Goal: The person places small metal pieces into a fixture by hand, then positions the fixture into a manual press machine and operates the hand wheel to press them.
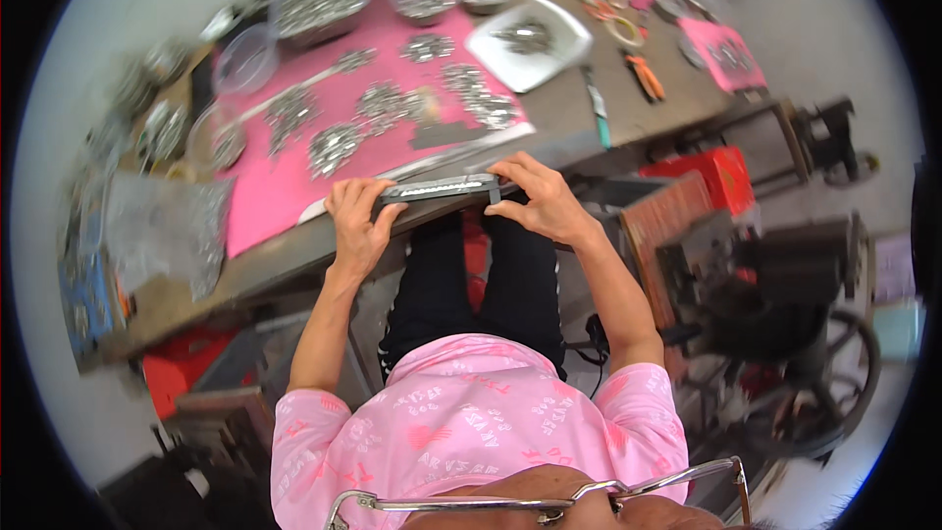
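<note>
In the head view, both hands sit at the middle of the frame, at the near edge of the desk (608,118). The left hand (355,221) and the right hand (540,198) each close their grip on one end of a long, narrow dark bar (442,186) with a pale, shiny strip along its top. The bar lies level along the desk edge, apparently held at both ends to keep it steady and square to the person; what the strip carries is too blurred to tell.

Just above the bar, a pink sheet (285,186) covers much of the desk in the upper left of the frame. Small heaps of silvery metal pieces (378,103) lie spread over it in separate clusters, likely so the bright parts show against the colour. Higher up stand clear round tubs (319,5) filled with the same glinting pieces, and a white square tray (530,44) with a small pile in it. To the upper right lies a pair of orange-handled pliers (645,76) on the bare brown top.
</note>
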`<state>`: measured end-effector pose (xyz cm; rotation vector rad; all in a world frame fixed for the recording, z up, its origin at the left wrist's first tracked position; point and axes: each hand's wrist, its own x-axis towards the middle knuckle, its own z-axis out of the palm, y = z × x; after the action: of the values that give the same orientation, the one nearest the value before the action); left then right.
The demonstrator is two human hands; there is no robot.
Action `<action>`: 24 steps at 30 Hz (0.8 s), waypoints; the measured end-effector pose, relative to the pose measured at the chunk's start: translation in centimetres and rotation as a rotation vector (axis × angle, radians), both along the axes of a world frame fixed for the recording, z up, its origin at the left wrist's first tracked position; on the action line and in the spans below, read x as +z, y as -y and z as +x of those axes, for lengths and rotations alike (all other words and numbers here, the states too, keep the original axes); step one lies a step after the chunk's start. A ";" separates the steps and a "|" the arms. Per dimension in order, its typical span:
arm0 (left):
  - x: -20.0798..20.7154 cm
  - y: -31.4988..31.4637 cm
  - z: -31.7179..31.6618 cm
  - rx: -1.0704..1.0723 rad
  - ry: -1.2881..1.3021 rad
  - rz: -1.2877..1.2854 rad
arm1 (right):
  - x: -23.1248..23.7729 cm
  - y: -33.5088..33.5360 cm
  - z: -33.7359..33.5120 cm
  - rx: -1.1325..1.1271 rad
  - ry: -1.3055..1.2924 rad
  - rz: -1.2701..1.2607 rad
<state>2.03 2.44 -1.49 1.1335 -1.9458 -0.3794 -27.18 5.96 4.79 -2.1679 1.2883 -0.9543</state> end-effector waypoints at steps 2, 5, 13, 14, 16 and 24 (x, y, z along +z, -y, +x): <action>0.7 0.8 -3.8 -0.134 -0.037 -0.050 | 1.5 -2.9 -3.0 -0.120 0.016 -0.006; 2.2 1.4 -11.7 -0.384 -0.200 0.021 | 2.3 -8.5 -7.9 -0.359 0.018 -0.059; 1.8 -2.5 -40.0 -1.192 -0.287 0.695 | 2.2 -24.7 -16.7 -1.135 -0.043 -0.145; 0.9 -2.9 -42.7 -1.230 -0.285 0.710 | 1.7 -25.5 -17.2 -1.239 -0.064 -0.144; 0.5 -4.6 -47.0 -1.317 -0.305 0.747 | 0.3 -25.9 -17.6 -1.378 -0.114 -0.164; 0.8 -9.3 -52.5 -1.297 -0.282 0.690 | -2.6 -23.3 -17.8 -1.439 -0.195 -0.156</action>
<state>-50.43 11.78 -0.72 -0.0423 -2.0804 -1.8635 -45.02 29.21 2.21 -1.1376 3.0082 -1.2833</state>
